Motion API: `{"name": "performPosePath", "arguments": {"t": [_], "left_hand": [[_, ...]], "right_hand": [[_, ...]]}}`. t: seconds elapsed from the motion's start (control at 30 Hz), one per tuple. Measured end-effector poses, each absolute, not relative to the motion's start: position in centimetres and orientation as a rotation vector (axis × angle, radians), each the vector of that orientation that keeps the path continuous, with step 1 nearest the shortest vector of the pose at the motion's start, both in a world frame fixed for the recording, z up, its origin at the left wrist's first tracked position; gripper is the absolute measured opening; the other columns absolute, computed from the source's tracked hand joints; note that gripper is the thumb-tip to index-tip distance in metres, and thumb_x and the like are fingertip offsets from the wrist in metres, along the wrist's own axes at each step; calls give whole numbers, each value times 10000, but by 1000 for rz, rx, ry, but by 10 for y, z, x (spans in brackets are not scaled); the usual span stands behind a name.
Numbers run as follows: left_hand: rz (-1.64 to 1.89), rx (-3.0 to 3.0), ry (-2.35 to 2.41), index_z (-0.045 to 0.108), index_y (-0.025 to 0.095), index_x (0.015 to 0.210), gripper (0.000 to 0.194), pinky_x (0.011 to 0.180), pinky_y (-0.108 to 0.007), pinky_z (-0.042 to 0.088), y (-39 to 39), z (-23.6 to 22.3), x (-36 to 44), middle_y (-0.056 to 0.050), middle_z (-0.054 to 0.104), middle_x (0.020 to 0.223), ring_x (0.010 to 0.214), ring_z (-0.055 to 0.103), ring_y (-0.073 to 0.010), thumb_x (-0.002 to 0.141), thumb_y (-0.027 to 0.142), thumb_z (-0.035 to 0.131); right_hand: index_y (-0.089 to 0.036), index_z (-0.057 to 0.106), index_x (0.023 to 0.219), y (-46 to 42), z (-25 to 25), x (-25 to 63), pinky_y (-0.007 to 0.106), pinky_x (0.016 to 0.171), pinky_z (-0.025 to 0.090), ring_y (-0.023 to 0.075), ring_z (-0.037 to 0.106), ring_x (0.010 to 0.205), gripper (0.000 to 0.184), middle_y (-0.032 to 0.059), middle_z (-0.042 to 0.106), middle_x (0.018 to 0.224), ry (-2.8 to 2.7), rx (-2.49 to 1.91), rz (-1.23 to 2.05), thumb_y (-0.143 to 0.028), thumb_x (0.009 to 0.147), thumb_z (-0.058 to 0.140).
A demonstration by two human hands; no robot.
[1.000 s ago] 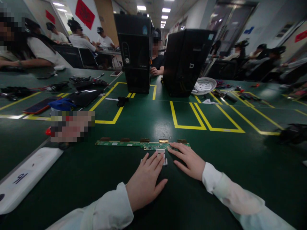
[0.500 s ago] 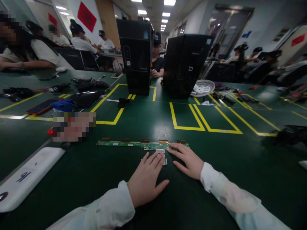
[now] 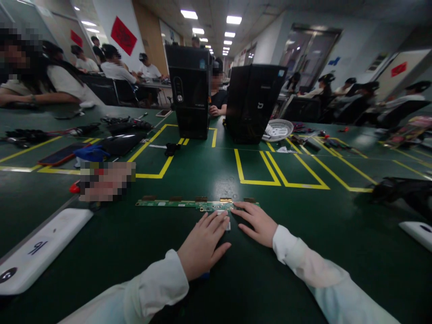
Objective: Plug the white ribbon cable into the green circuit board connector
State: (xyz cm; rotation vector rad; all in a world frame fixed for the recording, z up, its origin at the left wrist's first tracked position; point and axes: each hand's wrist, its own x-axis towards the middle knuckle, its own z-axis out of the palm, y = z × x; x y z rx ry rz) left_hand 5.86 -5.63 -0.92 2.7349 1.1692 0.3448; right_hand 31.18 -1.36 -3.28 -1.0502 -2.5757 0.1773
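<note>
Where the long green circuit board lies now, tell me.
In the head view, the green circuit board lies centrally, beyond the left hand, its right end by the right hand.

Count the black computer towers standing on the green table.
2. The left tower stands across the table, left of the gap where a person shows; the right tower stands right of that gap, beside the white basket. Others behind them could be hidden.

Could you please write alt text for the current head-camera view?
A person's left hand and right hand reach to a long, narrow green circuit board on a green table, the left partly covering a small white part. Two black computer towers stand beyond, with seated people behind.
</note>
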Motion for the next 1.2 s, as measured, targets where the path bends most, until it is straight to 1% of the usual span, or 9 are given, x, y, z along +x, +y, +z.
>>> {"name": "performPosePath", "arguments": {"t": [0.1, 0.3, 0.43, 0.53, 0.63, 0.73, 0.87, 1.0, 1.2], "left_hand": [[382, 2747, 1184, 396, 174, 1461, 558, 1143, -480, 360, -55, -8, 58, -118, 430, 1533, 1422, 379, -257, 986, 464, 364], [367, 2739, 1441, 419, 227, 1456, 496, 1156, -558, 314, -56, 9, 43, -94, 493, 1489, 1371, 455, -259, 986, 381, 383], [286, 2596, 1697, 437, 264, 1452, 516, 1143, -586, 319, -73, 14, 4, -75, 497, 1490, 1368, 463, -271, 975, 451, 371], [231, 2487, 1904, 424, 268, 1463, 549, 1116, -598, 351, -95, -4, -43, -81, 493, 1491, 1350, 485, -289, 966, 485, 341], [219, 2438, 2097, 507, 220, 1410, 531, 1108, -635, 330, -116, -31, -90, -113, 524, 1459, 1320, 513, -319, 959, 407, 298], [270, 2298, 2311, 550, 169, 1368, 553, 1069, -656, 362, -130, -48, -121, -143, 550, 1428, 1300, 525, -352, 954, 374, 244], [388, 2201, 2384, 598, 116, 1300, 589, 1055, -610, 406, -128, -49, -129, -176, 584, 1377, 1284, 532, -367, 944, 426, 245], [438, 2218, 2359, 594, 129, 1299, 571, 1056, -580, 419, -113, -43, -121, -172, 592, 1360, 1264, 544, -357, 936, 436, 276], [475, 2274, 2352, 580, 131, 1328, 590, 1075, -548, 410, -93, -52, -120, -157, 568, 1389, 1267, 539, -335, 942, 451, 268]], "right_hand": [[-184, 515, 1373, -13, -34, 312, 503, 1080, 411, 266, 456, 1330, 438, 160, 495, 1432, -2578, -1045, 169, -294, 951, 482], [-193, 513, 1380, -13, -35, 312, 510, 1088, 405, 268, 445, 1345, 441, 159, 496, 1431, -2599, -1050, 136, -301, 953, 485], [-212, 505, 1393, -13, -32, 312, 518, 1084, 408, 272, 451, 1339, 443, 155, 493, 1435, -2598, -1051, 152, -305, 962, 468], [-215, 474, 1422, -14, -31, 313, 513, 1094, 398, 269, 438, 1349, 466, 149, 481, 1448, -2604, -1071, 161, -307, 965, 458], [-188, 421, 1463, -15, -30, 312, 508, 1099, 395, 272, 433, 1349, 511, 163, 468, 1455, -2618, -1089, 164, -310, 967, 450], [-194, 448, 1450, -15, -28, 308, 523, 1109, 377, 286, 397, 1373, 490, 166, 444, 1472, -2627, -1085, 148, -333, 981, 428], [-250, 500, 1424, -16, -23, 298, 572, 1138, 305, 314, 298, 1433, 476, 149, 386, 1516, -2696, -988, 150, -426, 990, 415], [-302, 478, 1447, -18, -20, 291, 594, 1133, 287, 337, 252, 1453, 528, 138, 322, 1558, -2771, -947, 211, -517, 966, 443], [-280, 511, 1429, -18, -19, 286, 582, 1154, 242, 338, 216, 1465, 527, 152, 312, 1563, -2792, -1029, 283, -529, 979, 397]]}}
